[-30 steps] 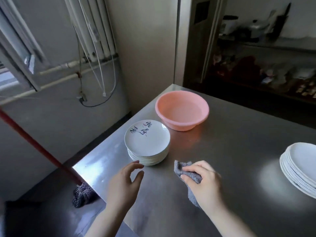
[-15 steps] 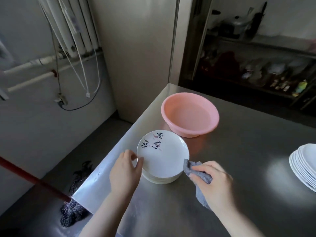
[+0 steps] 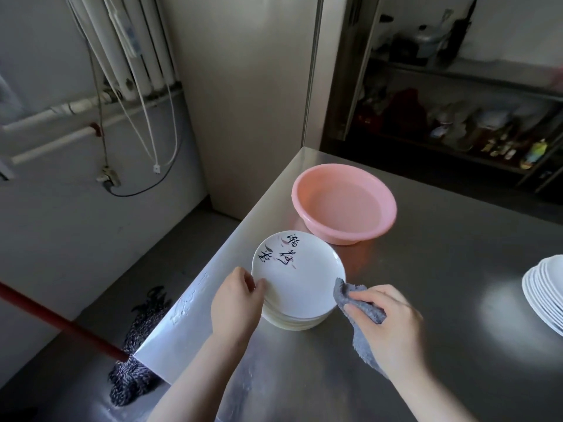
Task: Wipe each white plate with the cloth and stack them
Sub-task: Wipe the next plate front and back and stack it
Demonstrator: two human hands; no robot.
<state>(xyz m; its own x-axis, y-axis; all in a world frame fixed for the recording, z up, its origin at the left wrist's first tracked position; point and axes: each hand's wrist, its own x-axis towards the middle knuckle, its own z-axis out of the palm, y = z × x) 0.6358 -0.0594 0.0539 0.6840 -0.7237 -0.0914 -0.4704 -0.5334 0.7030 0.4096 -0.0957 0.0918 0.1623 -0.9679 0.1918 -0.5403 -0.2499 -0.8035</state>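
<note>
Gripping the top plate (image 3: 298, 275) at its near-left rim, the left hand (image 3: 236, 303) could drag the pile (image 3: 292, 321) off the table (image 3: 441, 300) edge, which lies close. Right hand (image 3: 387, 327) clutches the cloth (image 3: 359, 309) beside the plate. White plate, inked characters, near the basin (image 3: 344, 202).

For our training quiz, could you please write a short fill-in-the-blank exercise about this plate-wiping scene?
1. The right hand holds a grey ____.
2. The left hand grips the rim of the top plate, which bears dark ____.
3. Behind that stack stands a ____ basin.
4. A second stack of white plates sits at the table's ____ edge.

Missing words: cloth; writing; pink; right
</note>
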